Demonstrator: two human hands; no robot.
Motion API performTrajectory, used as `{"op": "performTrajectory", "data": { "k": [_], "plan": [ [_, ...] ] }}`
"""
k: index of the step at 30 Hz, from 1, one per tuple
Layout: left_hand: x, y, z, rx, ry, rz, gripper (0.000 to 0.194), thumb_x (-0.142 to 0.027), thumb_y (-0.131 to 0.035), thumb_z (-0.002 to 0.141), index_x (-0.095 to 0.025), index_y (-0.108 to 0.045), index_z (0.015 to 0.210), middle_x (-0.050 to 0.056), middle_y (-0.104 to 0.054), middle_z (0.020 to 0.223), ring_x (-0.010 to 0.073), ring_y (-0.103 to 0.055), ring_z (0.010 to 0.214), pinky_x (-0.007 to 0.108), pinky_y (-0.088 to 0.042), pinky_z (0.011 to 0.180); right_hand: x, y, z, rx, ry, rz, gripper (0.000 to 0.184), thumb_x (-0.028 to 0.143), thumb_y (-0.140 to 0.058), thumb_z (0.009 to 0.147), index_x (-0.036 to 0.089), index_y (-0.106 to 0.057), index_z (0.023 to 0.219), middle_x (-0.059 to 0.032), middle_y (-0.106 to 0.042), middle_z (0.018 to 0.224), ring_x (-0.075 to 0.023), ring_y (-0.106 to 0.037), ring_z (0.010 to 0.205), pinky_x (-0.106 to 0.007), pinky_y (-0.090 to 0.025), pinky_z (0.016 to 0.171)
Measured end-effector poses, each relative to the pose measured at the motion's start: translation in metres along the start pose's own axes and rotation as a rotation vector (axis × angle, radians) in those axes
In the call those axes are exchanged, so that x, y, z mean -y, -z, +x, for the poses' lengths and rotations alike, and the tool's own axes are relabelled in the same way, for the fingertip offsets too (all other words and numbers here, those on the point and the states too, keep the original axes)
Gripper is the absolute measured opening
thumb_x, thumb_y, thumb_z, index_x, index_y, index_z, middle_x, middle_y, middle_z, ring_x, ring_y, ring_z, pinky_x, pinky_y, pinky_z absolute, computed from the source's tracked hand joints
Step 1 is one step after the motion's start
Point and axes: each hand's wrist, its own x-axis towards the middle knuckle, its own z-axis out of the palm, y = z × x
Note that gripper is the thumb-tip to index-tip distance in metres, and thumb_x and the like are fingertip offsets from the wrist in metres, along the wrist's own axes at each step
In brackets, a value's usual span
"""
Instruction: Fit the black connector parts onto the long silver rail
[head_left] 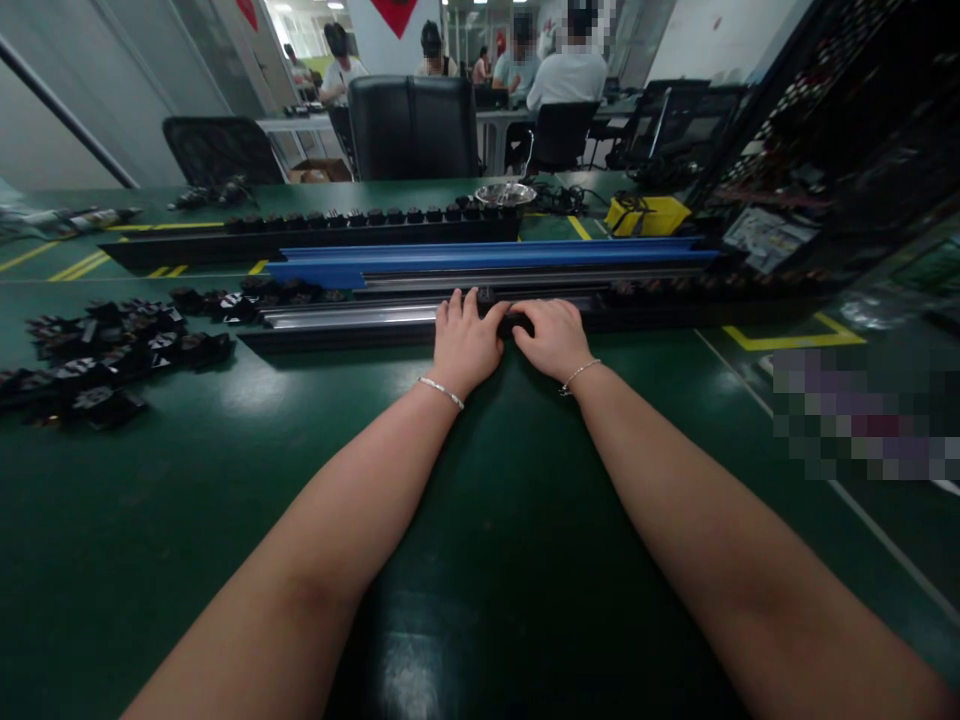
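Note:
A long black rail (345,338) with a shiny metallic strip along its left half lies across the green table. At its middle, my left hand (469,350) rests with fingers over the rail, its index finger and thumb closed around a small black part (487,296). Close by on the right, my right hand (555,335) has its fingers curled over the rail and its thumb on the near side. Whatever lies under the right fingers is hidden. More small black parts (720,287) sit in a row along the rail's right half.
Loose black parts (112,345) are heaped on the left. Behind the rail lie a blue profile (487,255) and another black rail (315,235) lined with parts. A clear dish (505,193) and a yellow box (646,215) stand farther back. People sit in the background.

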Motion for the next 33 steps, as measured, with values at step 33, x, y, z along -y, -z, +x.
{"op": "performTrajectory", "data": {
  "k": [33],
  "plan": [
    [-0.0022,0.0027,0.0038,0.087,0.101,-0.217,0.053,-0.050,-0.030,0.088,-0.034,-0.044,0.136,0.000,-0.035,0.147,0.0335,-0.012,0.140,0.058,0.002,0.112,-0.0051,-0.0058,0.0073,0.089,0.003,-0.123,0.036,0.035,-0.034,0.091,0.019,-0.060,0.111,-0.0105,-0.064,0.109,-0.0306,-0.052,0.103,-0.052,-0.033,0.094]
  ]
}}
